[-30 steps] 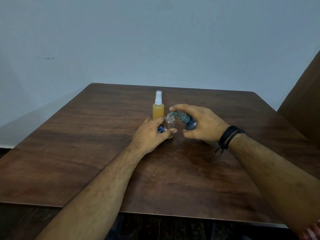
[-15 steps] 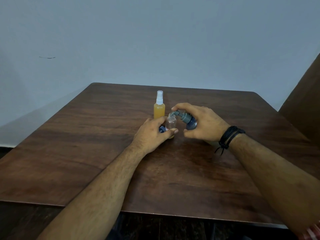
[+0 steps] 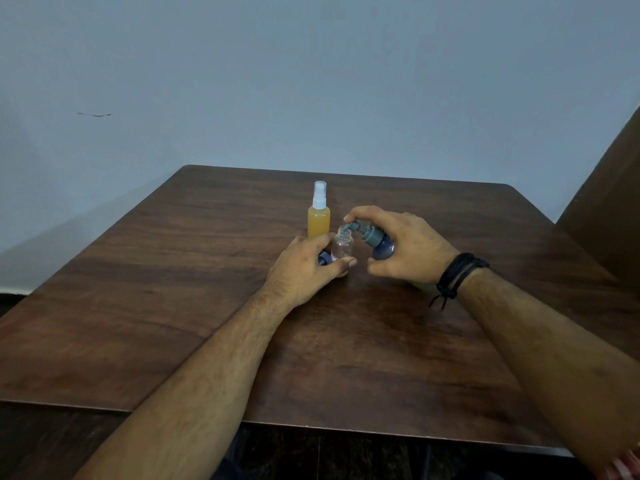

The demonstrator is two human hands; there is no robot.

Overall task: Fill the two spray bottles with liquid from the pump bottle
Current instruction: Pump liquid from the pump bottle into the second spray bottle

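The person is working on the second of the two fills. A tall spray bottle (image 3: pixel 319 221) is standing capped and upright toward the far side of the table (image 3: pixel 173 289), already holding orange-yellow liquid nearly to its shoulder, so that one looks done. Just in front of it, a small clear bottle (image 3: pixel 342 244) is standing with its neck open, and it appears nearly empty apart from a little yellowish colour at the base.

The left hand (image 3: pixel 304 268) is gripping this small bottle low down, thumb in front and fingers curled behind, steadying it on the table. A dark blue piece (image 3: pixel 323 259), probably its removed spray cap, is peeking out under that hand. The right hand (image 3: pixel 403 249) is wrapped around the pump bottle (image 3: pixel 375 239), tilting it leftward, with the index finger resting on the pump head and the nozzle tip sitting right at the open neck.

The next move is likely calling for repeated presses on the pump while keeping the nozzle aligned over the narrow opening, then screwing the cap back on.

A small reddish and white label patch is showing on the clear bottle, but no writing is legible.
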